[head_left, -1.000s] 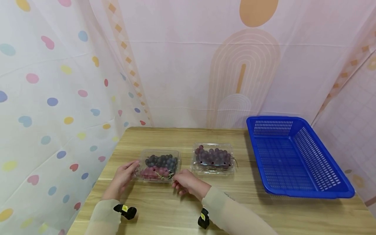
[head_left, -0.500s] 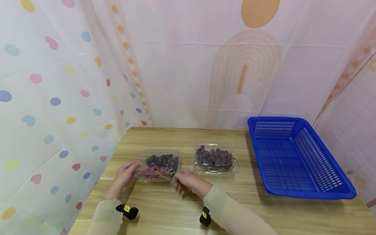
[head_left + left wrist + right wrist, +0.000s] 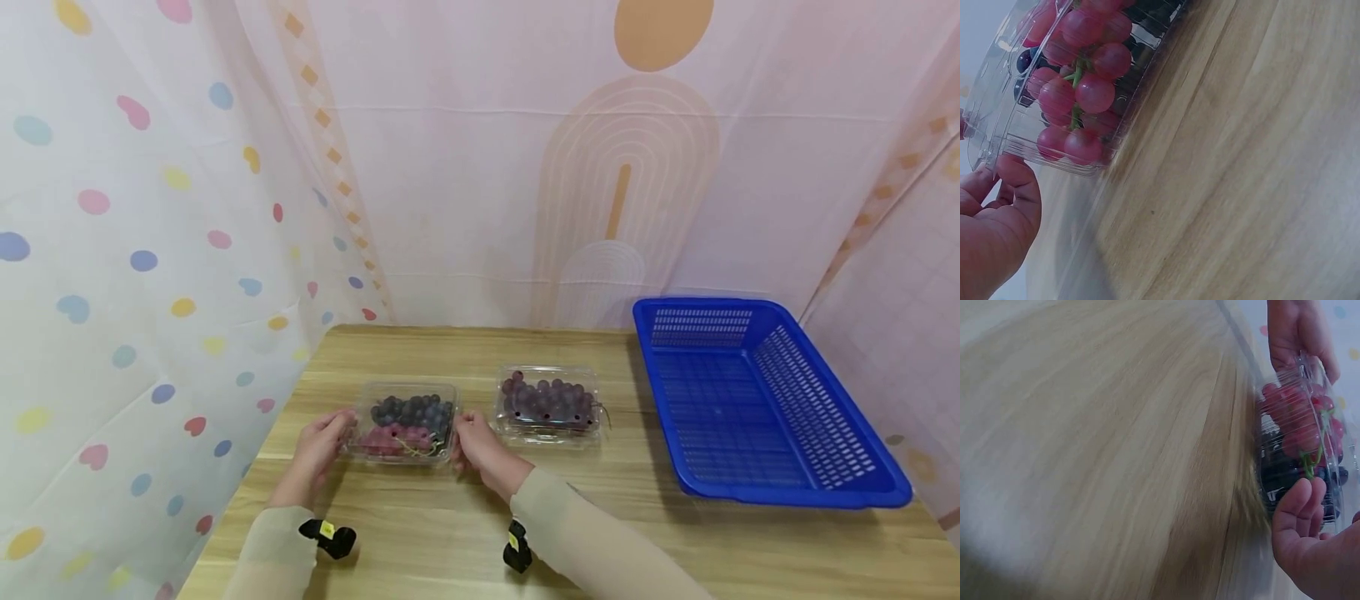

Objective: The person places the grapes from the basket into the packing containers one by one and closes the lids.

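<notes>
A clear plastic clamshell box (image 3: 414, 389) of grapes lies on the left part of the table. Inside it are dark grapes (image 3: 411, 410) at the back and red grapes (image 3: 1094, 92) with green stems at the front. My left hand (image 3: 318, 450) pinches the rim at the box's left end between thumb and fingers, as the left wrist view shows. At the opposite end my right hand (image 3: 483, 448) grips the box's edge, fingers curled against its side wall. A second clear clamshell box (image 3: 547, 437), holding purple grapes (image 3: 547, 398), lies to the right of my right hand.
A large blue plastic basket (image 3: 750, 494) with perforated walls stands at the right of the wooden table (image 3: 427, 542). Patterned curtains (image 3: 465, 208) hang behind the table and along both sides. A stem (image 3: 604, 412) pokes out of the second box.
My right hand has moved slightly up and away from the box's front right corner to its right side, and now grips it there. The left hand and both boxes have stayed in place.
</notes>
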Motion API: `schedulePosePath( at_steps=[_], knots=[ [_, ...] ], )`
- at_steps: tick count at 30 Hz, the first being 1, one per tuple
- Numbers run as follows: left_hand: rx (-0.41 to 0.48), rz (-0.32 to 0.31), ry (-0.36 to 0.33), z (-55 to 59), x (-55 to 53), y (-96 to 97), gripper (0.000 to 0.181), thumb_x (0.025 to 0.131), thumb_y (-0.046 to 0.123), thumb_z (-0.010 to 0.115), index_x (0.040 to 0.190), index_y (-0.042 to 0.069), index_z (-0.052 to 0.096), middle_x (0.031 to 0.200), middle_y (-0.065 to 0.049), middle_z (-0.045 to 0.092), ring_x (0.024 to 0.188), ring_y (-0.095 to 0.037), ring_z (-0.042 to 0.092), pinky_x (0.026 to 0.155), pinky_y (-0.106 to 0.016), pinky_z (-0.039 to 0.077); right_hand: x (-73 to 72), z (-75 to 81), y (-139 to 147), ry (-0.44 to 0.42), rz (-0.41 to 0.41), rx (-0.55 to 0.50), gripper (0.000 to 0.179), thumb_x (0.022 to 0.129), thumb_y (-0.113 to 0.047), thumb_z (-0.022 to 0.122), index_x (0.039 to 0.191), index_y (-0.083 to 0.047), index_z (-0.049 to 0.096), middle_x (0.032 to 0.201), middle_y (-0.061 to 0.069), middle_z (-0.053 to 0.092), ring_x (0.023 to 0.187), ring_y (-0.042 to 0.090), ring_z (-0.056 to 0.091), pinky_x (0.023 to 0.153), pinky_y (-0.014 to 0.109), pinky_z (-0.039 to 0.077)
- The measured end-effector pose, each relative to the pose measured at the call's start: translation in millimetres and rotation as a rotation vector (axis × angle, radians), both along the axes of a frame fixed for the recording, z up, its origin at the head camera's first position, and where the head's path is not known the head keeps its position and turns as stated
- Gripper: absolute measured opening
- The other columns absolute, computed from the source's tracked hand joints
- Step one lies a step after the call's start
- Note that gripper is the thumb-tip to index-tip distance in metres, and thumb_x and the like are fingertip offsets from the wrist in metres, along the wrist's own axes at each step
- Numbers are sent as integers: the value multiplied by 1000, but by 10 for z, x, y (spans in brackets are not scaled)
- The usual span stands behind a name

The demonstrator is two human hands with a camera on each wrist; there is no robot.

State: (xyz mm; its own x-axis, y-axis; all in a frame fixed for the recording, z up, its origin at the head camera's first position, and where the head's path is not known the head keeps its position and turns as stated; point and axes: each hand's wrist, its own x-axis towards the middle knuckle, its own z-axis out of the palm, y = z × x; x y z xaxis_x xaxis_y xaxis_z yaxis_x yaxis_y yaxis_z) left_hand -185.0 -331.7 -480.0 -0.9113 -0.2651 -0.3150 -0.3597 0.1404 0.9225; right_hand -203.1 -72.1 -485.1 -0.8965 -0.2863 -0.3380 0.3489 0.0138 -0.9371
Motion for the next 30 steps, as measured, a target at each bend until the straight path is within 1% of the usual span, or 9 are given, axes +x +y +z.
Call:
schedulePosePath(
  at_steps=[4,10,14,16,18,21,23,26,30],
  knots=[
    [2,-4,-3,-12,2,4,62,97,40,49,141,-2,39,114,6,58,83,3,51,70,-17,45,-40,-27,-74,12,-57,-7,16,102,-20,35,104,-5,42,61,0,42,46,10,40,44,21,40],
    [40,-11,15,-11,4,-5,63,97,40,50,141,-3,37,101,16,59,82,4,52,69,-15,45,-87,-25,-144,8,-103,-2,14,102,-17,35,102,-5,42,55,-1,38,42,9,36,42,21,38],
    [63,-58,12,-20,12,-49,67,96,44,49,143,-3,35,111,9,56,83,5,52,69,-15,45,-104,-18,-149,7,-99,14,14,103,-17,34,101,-6,42,55,-1,38,42,10,37,43,22,39],
    [62,-96,5,-26,25,-87,69,97,47,47,143,-3,34,116,5,53,87,5,52,73,-16,46,-114,-12,-147,2,-98,12,14,103,-17,34,100,-6,42,57,-1,38,44,10,37,44,23,40],
    [65,-148,1,-28,48,-137,69,98,46,43,144,-4,32,116,5,51,90,5,52,76,-17,47,-121,-9,-146,-3,-94,12,14,103,-17,33,100,-7,42,58,-1,38,45,11,38,44,24,41],
    [73,-234,-14,-21,99,-217,62,102,39,39,143,-6,29,98,7,53,84,1,51,75,-19,47,-129,-16,-146,-4,-94,13,13,102,-17,34,100,-7,42,58,-1,38,47,11,38,45,24,42],
    [83,-305,-31,-6,141,-278,57,103,32,37,142,-9,28,83,9,49,79,-2,50,72,-21,47,-133,-25,-149,-8,-90,15,12,102,-17,34,100,-7,41,58,0,38,46,11,38,44,24,42],
    [75,-397,-58,17,197,-357,47,102,25,40,133,-10,37,77,7,46,74,-6,48,69,-22,47,-138,-39,-155,-9,-87,19,12,102,-17,34,100,-7,41,58,0,38,44,10,38,43,23,42],
    [44,-489,-75,26,234,-406,29,100,25,46,112,-1,51,87,3,53,76,-9,52,69,-24,48,-145,-49,-159,-15,-93,16,11,102,-16,36,99,-6,42,58,0,38,43,9,38,42,21,41]
  ],
)
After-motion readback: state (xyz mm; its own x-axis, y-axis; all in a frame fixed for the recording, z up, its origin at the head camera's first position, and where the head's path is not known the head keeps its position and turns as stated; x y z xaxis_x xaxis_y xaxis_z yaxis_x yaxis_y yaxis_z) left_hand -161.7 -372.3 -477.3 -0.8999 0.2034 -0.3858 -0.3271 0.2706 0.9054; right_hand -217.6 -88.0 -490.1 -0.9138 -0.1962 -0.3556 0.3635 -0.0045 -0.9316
